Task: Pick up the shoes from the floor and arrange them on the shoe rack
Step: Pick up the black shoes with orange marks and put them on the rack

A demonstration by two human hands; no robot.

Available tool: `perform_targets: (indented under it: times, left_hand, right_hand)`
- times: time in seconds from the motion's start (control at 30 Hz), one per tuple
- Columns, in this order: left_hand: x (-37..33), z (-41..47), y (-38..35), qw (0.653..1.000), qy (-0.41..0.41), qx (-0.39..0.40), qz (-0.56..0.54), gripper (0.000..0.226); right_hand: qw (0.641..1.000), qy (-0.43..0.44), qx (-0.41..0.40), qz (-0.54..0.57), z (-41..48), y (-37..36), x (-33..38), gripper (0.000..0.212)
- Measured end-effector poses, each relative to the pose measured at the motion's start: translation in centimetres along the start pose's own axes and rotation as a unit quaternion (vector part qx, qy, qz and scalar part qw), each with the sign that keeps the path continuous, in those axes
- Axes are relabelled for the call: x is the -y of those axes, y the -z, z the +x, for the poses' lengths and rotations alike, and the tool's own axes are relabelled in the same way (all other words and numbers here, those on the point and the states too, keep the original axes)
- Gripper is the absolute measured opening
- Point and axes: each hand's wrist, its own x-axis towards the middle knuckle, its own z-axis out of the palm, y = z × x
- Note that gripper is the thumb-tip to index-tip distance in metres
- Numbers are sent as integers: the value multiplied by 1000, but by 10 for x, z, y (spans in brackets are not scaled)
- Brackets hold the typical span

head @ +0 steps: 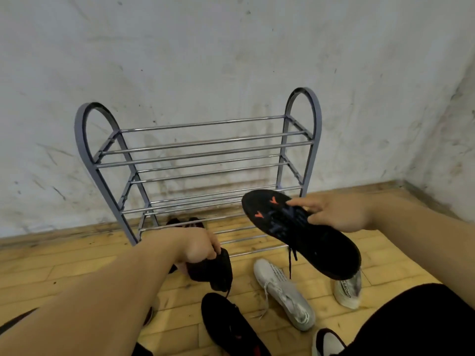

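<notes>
Shoes are held ready for the shoe rack (79, 132): a black shoe (213, 273) is gripped by the left hand (198, 249) before its lowest tier, and a second black shoe (321, 247) is held sole-up by the right hand (339, 211) at its right end. Both must next be set level on a bare tier. Before the rack are counted a third black shoe (228, 327), a white shoe (285, 296) and another white shoe (347, 291).
</notes>
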Motion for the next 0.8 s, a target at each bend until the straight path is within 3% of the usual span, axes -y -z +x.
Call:
perform_targets:
  times: [0.07,0.23,0.33,0.47,0.67,0.73,0.8]
  left_hand:
    - [11,17,-9,999,15,0,-40,32]
    - [43,65,-63,972,-9,-64,-225,30]
    - [59,102,-106,925,-9,-124,-360,30]
    - [59,152,-144,868,-9,-198,-456,31]
    - [65,251,-154,797,-18,-191,-573,37]
    - [67,276,-157,817,-30,-169,-551,43]
    - [73,297,-162,875,-34,-145,-461,59]
  right_hand:
    - [991,-44,69,-103,20,-17,-6,58]
    - [965,-148,150,-158,80,-62,-43,61]
    - [973,-170,140,-75,121,-89,-72,66]
    - [982,-167,24,83,178,-135,-107,63]
    - [946,-178,-63,265,276,-179,-136,63]
    - [945,-178,-92,258,305,-184,-143,61]
    - [950,-194,-122,213,323,-194,-145,63]
